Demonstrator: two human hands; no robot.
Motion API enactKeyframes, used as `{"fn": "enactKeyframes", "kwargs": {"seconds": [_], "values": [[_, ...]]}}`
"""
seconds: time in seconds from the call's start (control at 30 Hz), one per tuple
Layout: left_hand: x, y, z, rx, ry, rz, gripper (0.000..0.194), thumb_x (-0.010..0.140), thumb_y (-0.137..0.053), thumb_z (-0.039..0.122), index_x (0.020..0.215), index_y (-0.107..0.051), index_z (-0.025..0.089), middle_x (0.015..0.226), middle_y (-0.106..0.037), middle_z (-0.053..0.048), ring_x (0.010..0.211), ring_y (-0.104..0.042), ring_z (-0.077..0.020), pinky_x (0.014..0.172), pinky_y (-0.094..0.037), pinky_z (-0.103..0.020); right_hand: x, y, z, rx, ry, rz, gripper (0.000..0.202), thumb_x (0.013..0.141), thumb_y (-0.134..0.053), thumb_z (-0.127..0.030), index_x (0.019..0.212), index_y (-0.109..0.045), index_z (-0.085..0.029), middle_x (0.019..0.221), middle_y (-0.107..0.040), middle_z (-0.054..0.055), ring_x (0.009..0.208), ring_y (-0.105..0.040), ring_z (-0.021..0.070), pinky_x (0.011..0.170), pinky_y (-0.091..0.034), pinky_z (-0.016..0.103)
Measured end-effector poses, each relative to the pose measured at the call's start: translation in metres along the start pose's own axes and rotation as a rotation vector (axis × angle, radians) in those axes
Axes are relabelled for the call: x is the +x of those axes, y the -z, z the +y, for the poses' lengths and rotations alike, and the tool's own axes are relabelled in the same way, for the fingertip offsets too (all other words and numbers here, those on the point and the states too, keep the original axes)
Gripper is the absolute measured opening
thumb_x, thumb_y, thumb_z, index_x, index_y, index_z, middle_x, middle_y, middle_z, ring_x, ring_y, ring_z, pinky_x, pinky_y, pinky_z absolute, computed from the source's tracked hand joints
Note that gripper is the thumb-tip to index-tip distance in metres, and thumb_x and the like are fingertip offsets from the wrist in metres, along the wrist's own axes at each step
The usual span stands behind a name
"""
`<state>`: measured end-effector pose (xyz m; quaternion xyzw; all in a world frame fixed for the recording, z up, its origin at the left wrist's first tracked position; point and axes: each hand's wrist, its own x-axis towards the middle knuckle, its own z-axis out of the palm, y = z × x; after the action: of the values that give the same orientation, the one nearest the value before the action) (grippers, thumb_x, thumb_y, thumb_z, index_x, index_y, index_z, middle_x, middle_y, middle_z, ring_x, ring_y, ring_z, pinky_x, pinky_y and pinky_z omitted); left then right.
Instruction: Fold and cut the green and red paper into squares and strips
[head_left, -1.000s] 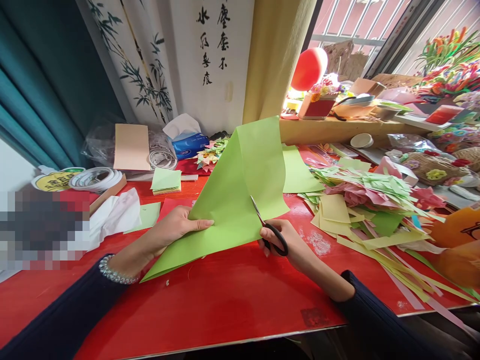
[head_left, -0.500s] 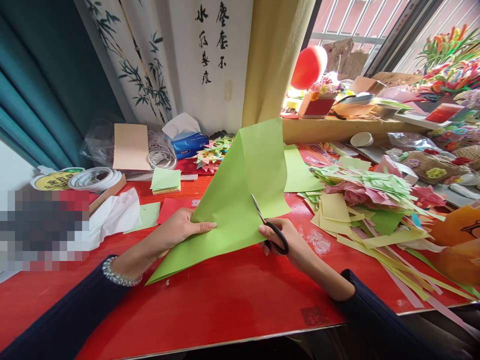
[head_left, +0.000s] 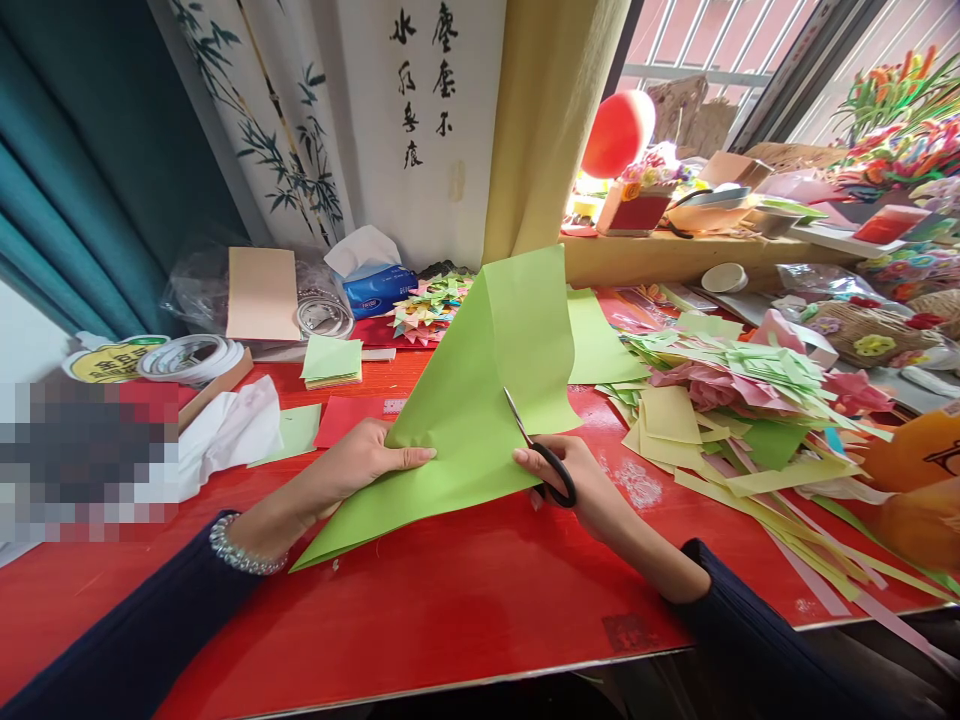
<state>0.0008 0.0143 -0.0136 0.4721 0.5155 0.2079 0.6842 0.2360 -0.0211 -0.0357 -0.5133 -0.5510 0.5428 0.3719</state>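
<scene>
A large folded sheet of green paper [head_left: 457, 400] is held up above the red table. My left hand [head_left: 367, 465] pinches its left edge, thumb on top and the other fingers hidden beneath. My right hand [head_left: 570, 478] holds black-handled scissors [head_left: 555, 475] at the right side of the paper. One pointed blade shows over the green surface, aimed up and to the left; the other blade is hidden by the paper. A cut edge runs up from the scissors, with a flap of paper curving off to the right.
Cut strips and paper squares [head_left: 750, 380] are heaped on the right of the red table [head_left: 420, 620]. At the left stand a stack of green squares [head_left: 331, 360], white tape rolls [head_left: 191, 358] and crumpled tissue [head_left: 229, 430]. A blue tissue pack [head_left: 379, 290] lies behind.
The top of the green paper has dropped slightly. Both hands keep nearly the same place and hold, with the scissors still at the paper.
</scene>
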Motion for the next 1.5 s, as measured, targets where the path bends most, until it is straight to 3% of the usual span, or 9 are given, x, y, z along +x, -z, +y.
{"fn": "enactKeyframes", "kwargs": {"seconds": [0.23, 0.47, 0.77, 1.5], "values": [[-0.0021, -0.0033, 0.0025, 0.015, -0.002, -0.004, 0.031, 0.062, -0.073, 0.034, 0.085, -0.066, 0.015, 0.079, -0.072, -0.008, 0.072, -0.067, -0.0233, 0.060, -0.054, -0.030, 0.0004, 0.0009, 0.0029, 0.003, 0.016, 0.009, 0.045, 0.067, -0.062, -0.052, 0.053, -0.037, -0.018, 0.039, -0.036, -0.006, 0.037, -0.041, 0.0073, 0.039, -0.021, 0.021], [-0.0013, -0.0041, -0.0012, 0.024, 0.012, 0.001, 0.035, 0.060, -0.073, 0.036, 0.088, -0.067, 0.015, 0.081, -0.072, -0.008, 0.072, -0.067, -0.0246, 0.061, -0.055, -0.032, 0.0006, -0.0008, 0.0023, 0.089, -0.015, 0.022, 0.049, 0.063, -0.065, -0.052, 0.054, -0.030, -0.019, 0.051, -0.018, -0.008, 0.042, -0.022, 0.0043, 0.037, -0.029, 0.019], [-0.0005, -0.0073, -0.0032, 0.025, 0.007, -0.004, 0.039, 0.058, -0.074, 0.038, 0.088, -0.067, 0.015, 0.081, -0.072, -0.008, 0.072, -0.067, -0.0251, 0.062, -0.055, -0.033, 0.0011, 0.0011, 0.0032, -0.099, 0.076, 0.048, 0.051, 0.069, -0.057, -0.056, 0.054, -0.025, -0.020, 0.051, -0.018, -0.007, 0.046, -0.017, 0.0059, 0.041, -0.013, 0.023], [0.0005, -0.0101, -0.0047, 0.045, 0.015, -0.041, 0.027, 0.062, -0.072, 0.034, 0.084, -0.068, 0.017, 0.081, -0.072, -0.005, 0.067, -0.067, -0.0203, 0.057, -0.054, -0.026, 0.0007, 0.0013, 0.0008, -0.051, 0.028, 0.052, 0.050, 0.067, -0.061, -0.053, 0.051, -0.027, -0.020, 0.047, -0.021, -0.008, 0.041, -0.021, 0.0051, 0.039, -0.015, 0.022]]}}
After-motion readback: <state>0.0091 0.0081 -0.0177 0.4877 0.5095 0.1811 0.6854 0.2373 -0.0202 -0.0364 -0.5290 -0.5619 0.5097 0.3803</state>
